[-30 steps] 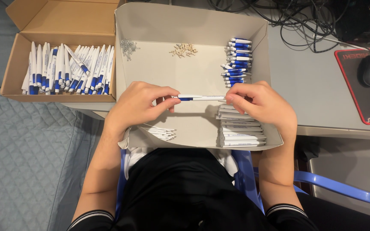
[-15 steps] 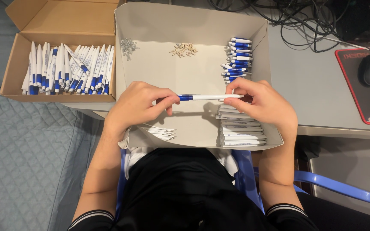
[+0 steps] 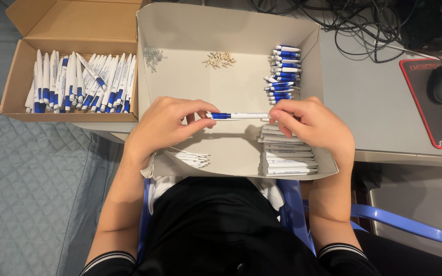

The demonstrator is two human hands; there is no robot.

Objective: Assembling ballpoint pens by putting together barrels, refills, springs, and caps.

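At the upper left of the frame, the brown box (image 3: 72, 82) holds finished white-and-blue pens. In the middle, your left hand (image 3: 167, 125) has its grip closed on the blue end of the pen (image 3: 237, 116), held level over the pale tray (image 3: 221, 82). Your right hand (image 3: 310, 122) pinches the white end, just above the stacked white barrels (image 3: 287, 156). Keep both halves in line and press straight, not at an angle, so the parts seat cleanly.
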